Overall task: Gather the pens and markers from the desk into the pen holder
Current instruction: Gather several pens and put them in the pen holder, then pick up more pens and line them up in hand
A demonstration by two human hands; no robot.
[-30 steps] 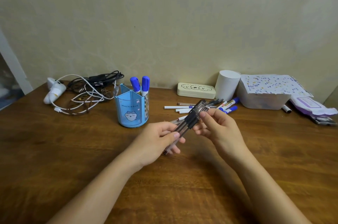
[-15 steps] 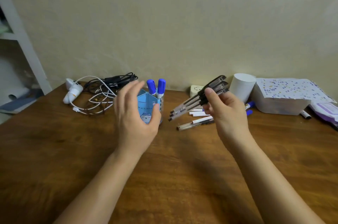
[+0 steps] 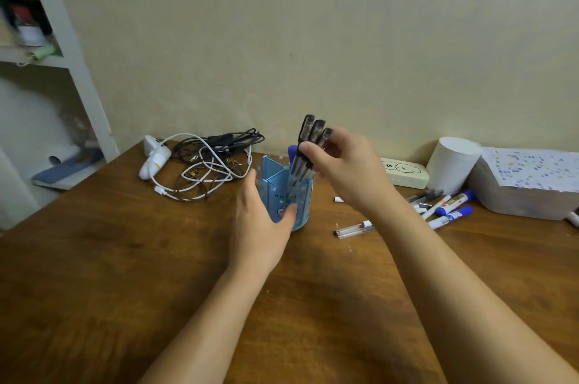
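Observation:
A blue pen holder (image 3: 275, 173) with a cartoon face stands mid-desk. My left hand (image 3: 261, 220) wraps around its left and front side. My right hand (image 3: 344, 164) holds a bunch of black-capped clear pens (image 3: 308, 145) almost upright, their lower ends down inside the holder. A blue marker cap (image 3: 292, 152) pokes up behind them. More pens lie on the desk: clear ones (image 3: 354, 230) beside my right forearm, and blue-capped markers (image 3: 451, 209) with thin pens (image 3: 424, 197) further right.
Tangled white and black cables (image 3: 206, 164) with a white charger (image 3: 153, 158) lie behind the holder on the left. A cream pencil case (image 3: 404, 172), a white cylinder (image 3: 452, 164) and a paper-covered box (image 3: 526, 186) line the wall. A white shelf (image 3: 72, 48) stands far left.
My right hand swung the pens from slanted in the air to upright and lowered their tips into the holder. My left hand closed around the holder. The view shifted left.

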